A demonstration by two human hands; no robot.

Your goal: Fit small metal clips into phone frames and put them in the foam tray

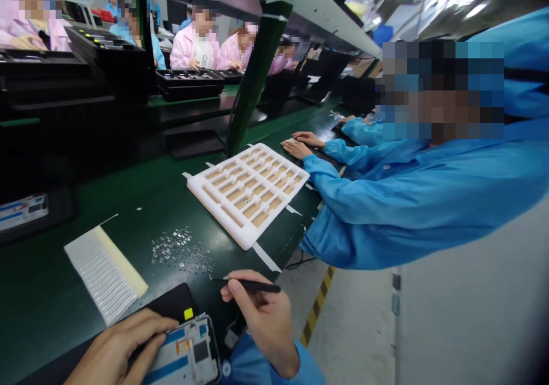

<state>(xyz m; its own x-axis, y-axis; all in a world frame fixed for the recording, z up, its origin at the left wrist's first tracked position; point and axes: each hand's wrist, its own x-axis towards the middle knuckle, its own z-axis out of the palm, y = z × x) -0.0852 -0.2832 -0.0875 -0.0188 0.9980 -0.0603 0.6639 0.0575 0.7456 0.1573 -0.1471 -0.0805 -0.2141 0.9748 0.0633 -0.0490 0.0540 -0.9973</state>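
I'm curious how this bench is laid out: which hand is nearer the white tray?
Right. The right hand, holding a pointed black tool, is below the white tray in view, not touching it. The left hand, on a phone, is farther off, at the lower left.

Matt white foam tray (218, 216) — glossy green bench (107, 193), shiny metal slivers (180, 249)
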